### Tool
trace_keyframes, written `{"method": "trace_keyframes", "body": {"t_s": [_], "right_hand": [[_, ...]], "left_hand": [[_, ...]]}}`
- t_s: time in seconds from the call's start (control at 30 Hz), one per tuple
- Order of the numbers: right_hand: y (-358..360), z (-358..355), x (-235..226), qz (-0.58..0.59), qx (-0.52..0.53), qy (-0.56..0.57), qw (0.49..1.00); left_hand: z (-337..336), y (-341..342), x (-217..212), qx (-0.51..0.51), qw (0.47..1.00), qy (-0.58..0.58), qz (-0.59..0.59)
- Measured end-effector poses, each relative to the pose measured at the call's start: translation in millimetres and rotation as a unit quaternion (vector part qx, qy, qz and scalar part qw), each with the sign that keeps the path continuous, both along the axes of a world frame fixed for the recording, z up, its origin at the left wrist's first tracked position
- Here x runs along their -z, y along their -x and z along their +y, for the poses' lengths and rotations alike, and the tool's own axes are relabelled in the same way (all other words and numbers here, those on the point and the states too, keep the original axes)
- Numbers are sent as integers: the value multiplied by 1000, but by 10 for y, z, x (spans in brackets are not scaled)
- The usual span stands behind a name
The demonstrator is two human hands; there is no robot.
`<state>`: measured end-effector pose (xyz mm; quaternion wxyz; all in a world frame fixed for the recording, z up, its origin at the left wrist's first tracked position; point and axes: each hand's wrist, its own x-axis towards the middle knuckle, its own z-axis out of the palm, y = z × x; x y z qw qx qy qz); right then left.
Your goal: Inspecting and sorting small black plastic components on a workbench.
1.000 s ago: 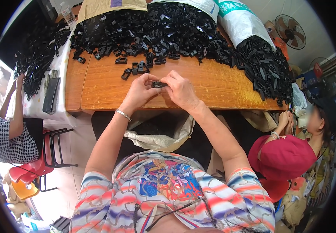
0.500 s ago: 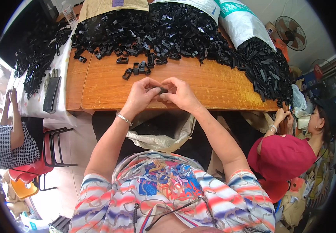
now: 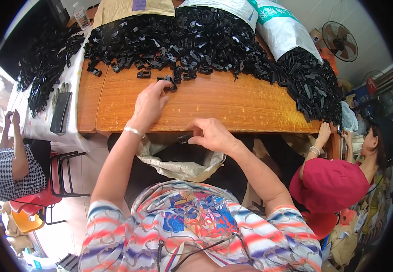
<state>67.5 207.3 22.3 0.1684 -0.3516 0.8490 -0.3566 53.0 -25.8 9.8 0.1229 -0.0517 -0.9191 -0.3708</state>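
My left hand [image 3: 149, 105] reaches over the table, its fingertips at a few small black plastic frame-shaped parts [image 3: 174, 86] in front of the big heap. Its thumb stands apart from the forefinger, and the hand covers some of the parts. Below the table edge, my right hand [image 3: 213, 135] is above the mouth of a pale woven sack [image 3: 183, 171] at my lap. Thumb and forefinger are spread, and a small black part [image 3: 184, 139] is just beside the thumb tip, seemingly free of the fingers.
A large heap of black parts [image 3: 205, 41] spills from bags across the wooden table [image 3: 233, 104]. Longer black strips [image 3: 312, 81] lie at the right. A phone [image 3: 61, 112] rests on the white-covered table. People sit left and right; a fan [image 3: 339, 41] stands far right.
My hands, together over the table around a small dark part before, have separated. The left has moved forward to the loose parts; the right has dropped back over the sack.
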Motion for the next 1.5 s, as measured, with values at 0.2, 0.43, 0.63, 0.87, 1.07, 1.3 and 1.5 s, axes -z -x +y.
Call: {"method": "trace_keyframes", "body": {"t_s": [0.2, 0.43, 0.63, 0.87, 1.07, 1.3, 1.5], "right_hand": [[667, -163, 98, 218, 105, 20, 970], [1291, -532, 317, 330, 155, -45, 930], [1126, -499, 223, 232, 189, -135, 945], [886, -551, 145, 273, 177, 20, 945], [762, -607, 144, 130, 154, 99, 974], [634, -495, 254, 246, 128, 101, 955], [496, -219, 190, 227, 138, 33, 964]], "left_hand": [[42, 254, 42, -14, 987, 143, 67], [90, 296, 152, -32, 992, 97, 79], [40, 271, 204, -68, 992, 41, 96], [122, 240, 212, -50, 991, -71, 103], [158, 58, 142, -23, 965, -260, 36], [186, -111, 130, -13, 956, -294, -6], [-159, -239, 274, 5, 861, -504, -74]]}}
